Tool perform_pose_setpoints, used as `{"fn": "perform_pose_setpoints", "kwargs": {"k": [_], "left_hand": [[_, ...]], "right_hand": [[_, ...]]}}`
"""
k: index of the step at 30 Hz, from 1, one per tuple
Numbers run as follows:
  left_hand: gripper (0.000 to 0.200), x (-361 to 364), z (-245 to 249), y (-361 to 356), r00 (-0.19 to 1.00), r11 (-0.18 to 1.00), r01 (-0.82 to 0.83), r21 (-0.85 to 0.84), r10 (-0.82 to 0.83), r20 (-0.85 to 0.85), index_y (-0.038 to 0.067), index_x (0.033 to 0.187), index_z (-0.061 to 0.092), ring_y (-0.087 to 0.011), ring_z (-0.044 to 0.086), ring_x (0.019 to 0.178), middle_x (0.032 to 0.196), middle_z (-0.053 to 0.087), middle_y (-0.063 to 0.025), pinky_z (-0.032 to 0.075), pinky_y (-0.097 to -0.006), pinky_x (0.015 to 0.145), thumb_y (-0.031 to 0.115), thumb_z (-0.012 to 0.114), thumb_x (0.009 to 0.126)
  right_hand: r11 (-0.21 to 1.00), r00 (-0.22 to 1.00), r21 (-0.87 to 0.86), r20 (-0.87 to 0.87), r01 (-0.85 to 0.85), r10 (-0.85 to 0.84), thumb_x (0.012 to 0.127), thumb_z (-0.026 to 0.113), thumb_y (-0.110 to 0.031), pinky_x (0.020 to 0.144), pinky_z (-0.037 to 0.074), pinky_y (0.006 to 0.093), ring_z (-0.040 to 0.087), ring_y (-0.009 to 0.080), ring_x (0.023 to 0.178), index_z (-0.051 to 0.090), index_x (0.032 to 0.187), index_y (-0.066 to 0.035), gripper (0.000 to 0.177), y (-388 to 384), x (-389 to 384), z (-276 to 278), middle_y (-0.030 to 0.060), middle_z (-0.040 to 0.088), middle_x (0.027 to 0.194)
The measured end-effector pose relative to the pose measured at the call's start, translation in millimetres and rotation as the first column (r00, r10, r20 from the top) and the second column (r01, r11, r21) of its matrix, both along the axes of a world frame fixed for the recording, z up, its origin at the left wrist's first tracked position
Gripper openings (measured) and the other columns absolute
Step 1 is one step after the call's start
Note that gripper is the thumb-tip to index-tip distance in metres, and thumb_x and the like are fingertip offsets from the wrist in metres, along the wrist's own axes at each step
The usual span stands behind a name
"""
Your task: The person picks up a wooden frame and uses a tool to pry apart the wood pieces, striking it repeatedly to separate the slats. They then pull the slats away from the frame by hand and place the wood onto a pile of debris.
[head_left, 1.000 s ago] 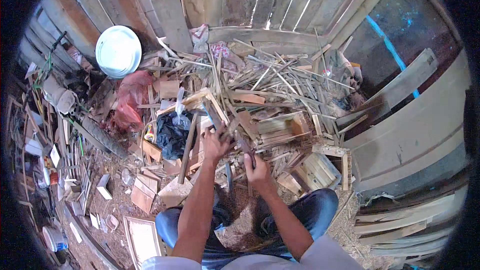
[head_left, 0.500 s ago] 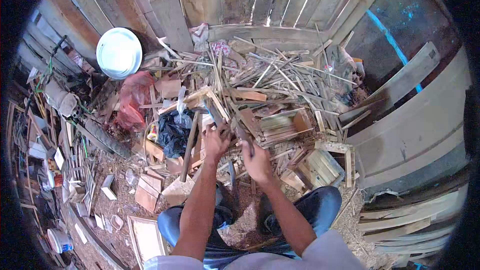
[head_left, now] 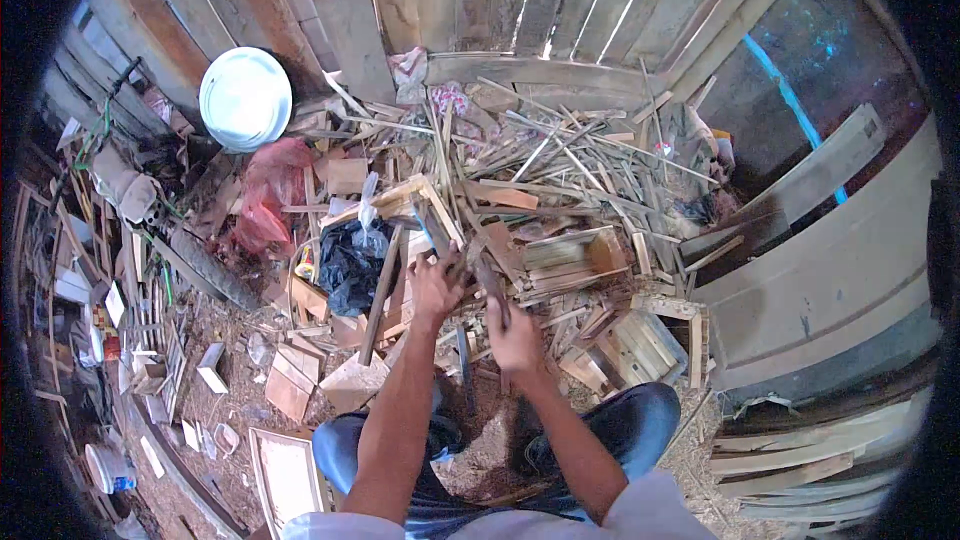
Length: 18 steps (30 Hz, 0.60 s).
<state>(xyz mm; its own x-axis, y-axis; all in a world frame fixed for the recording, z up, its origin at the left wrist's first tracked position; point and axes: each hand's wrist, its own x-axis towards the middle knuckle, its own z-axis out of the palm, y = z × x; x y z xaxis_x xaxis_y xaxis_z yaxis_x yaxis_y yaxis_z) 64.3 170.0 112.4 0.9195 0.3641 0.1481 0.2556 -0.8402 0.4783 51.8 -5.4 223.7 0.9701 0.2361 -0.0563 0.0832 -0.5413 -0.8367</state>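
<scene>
My right hand (head_left: 514,338) is closed round the lower end of a dark, narrow tool (head_left: 490,282), whose kind I cannot make out. The tool points up and slightly left, away from my body. Just left of it, my left hand (head_left: 437,285) has its fingers curled over the wood pile; what lies under them is hidden. A wooden piece with a blue edge (head_left: 428,224) extends beyond the left fingertips. Beside the left hand, a dark wooden bar (head_left: 381,292) leans over the scraps. A slatted wooden box (head_left: 572,258) lies to the right of the tool.
Thin wood strips (head_left: 575,155) are heaped toward the plank wall (head_left: 480,0). A black plastic bag (head_left: 352,268), a red plastic bag (head_left: 270,195) and a white round lid (head_left: 245,100) are on the left. Another wooden box (head_left: 640,340) lies near my right knee.
The right hand and its tool have moved slightly down, away from the left hand's fingertips. The left hand stays nearly in place. The head view has shifted slightly.
</scene>
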Motion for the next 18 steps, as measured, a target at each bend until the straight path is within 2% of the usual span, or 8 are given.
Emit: {"fn": "perform_pose_setpoints", "kwargs": {"k": [2,4,6,7,10,14,16,18], "left_hand": [[0.062,-2.0,12.3,-7.3,0.990,0.999,-0.034,0.008,0.035,-0.133,0.020,0.137,0.053,-0.0341,0.048,0.119,0.117,0.066,-0.0019,0.033,-0.0572,0.098,0.040,0.068,0.080],[0.061,-3.3,11.5,-6.7,1.000,0.999,-0.012,-0.048,0.011,-0.020,0.019,0.137,0.053,-0.0354,0.047,0.120,0.117,0.066,-0.0033,0.032,-0.0571,0.100,0.040,0.067,0.081],[0.062,-10.0,1.9,-6.4,0.999,0.998,0.031,-0.059,-0.029,0.031,0.018,0.139,0.052,-0.0379,0.045,0.121,0.118,0.066,-0.0042,0.032,-0.0575,0.100,0.040,0.065,0.083],[0.062,-8.4,-0.4,-5.2,1.000,0.997,0.006,-0.076,-0.007,-0.015,0.018,0.140,0.050,-0.0389,0.045,0.121,0.119,0.066,-0.0040,0.031,-0.0578,0.100,0.039,0.065,0.083],[0.067,-1.4,-5.6,1.1,1.000,0.994,0.029,-0.102,-0.030,0.000,0.021,0.143,0.046,-0.0427,0.039,0.128,0.118,0.067,-0.0110,0.028,-0.0583,0.105,0.039,0.065,0.082],[0.064,2.6,-20.6,6.3,0.998,0.998,0.061,-0.011,-0.061,-0.020,0.022,0.140,0.050,-0.0462,0.040,0.127,0.119,0.065,-0.0163,0.029,-0.0589,0.104,0.037,0.067,0.080],[0.062,-1.1,-7.7,2.1,0.997,0.996,-0.001,-0.091,-0.007,-0.081,0.022,0.138,0.052,-0.0442,0.044,0.123,0.116,0.065,-0.0189,0.031,-0.0574,0.103,0.035,0.068,0.079],[0.061,-6.0,8.5,-8.8,0.998,0.996,-0.037,-0.083,0.041,0.044,0.023,0.136,0.054,-0.0372,0.047,0.117,0.112,0.065,-0.0181,0.033,-0.0548,0.101,0.037,0.070,0.079]], "right_hand": [[0.998,0.998,0.060,0.058,-0.021,0.018,0.095,0.056,-0.034,0.063,0.049,0.0468,0.065,0.0414,0.067,0.066,0.083,0.000,0.037,-35.0,-46.7,23.9,0.0231,0.062,0.067],[0.995,0.989,0.056,0.128,-0.078,0.070,0.095,0.056,-0.034,0.064,0.049,0.0469,0.066,0.0400,0.066,0.066,0.082,0.000,0.037,-43.6,-58.3,23.9,0.0234,0.062,0.066],[0.998,0.989,-0.032,-0.135,0.050,-0.054,0.095,0.055,-0.032,0.063,0.048,0.0479,0.066,0.0368,0.063,0.065,0.079,0.001,0.038,-45.0,-71.1,17.8,0.0228,0.061,0.064],[0.988,0.994,0.126,-0.066,0.092,-0.084,0.095,0.054,-0.034,0.062,0.049,0.0485,0.065,0.0401,0.064,0.065,0.079,0.001,0.040,-26.8,-59.3,3.9,0.0242,0.061,0.065],[1.000,0.997,-0.026,0.072,0.009,-0.007,0.096,0.053,-0.040,0.065,0.050,0.0494,0.061,0.0480,0.071,0.065,0.081,0.001,0.045,9.0,13.0,-26.7,0.0276,0.062,0.072],[0.995,0.993,0.018,-0.061,-0.100,0.100,0.096,0.051,-0.041,0.064,0.050,0.0485,0.063,0.0456,0.071,0.067,0.086,0.000,0.044,-21.0,-9.6,7.1,0.0251,0.063,0.071],[0.996,0.936,-0.072,0.342,-0.058,0.079,0.097,0.054,-0.031,0.058,0.048,0.0401,0.064,0.0361,0.062,0.067,0.097,0.001,0.034,-52.1,-54.2,12.2,0.0219,0.063,0.068],[1.000,0.978,0.010,0.210,-0.020,0.018,0.098,0.054,-0.031,0.057,0.048,0.0396,0.064,0.0347,0.061,0.067,0.096,0.001,0.034,-54.5,-63.4,19.8,0.0209,0.062,0.067]]}}
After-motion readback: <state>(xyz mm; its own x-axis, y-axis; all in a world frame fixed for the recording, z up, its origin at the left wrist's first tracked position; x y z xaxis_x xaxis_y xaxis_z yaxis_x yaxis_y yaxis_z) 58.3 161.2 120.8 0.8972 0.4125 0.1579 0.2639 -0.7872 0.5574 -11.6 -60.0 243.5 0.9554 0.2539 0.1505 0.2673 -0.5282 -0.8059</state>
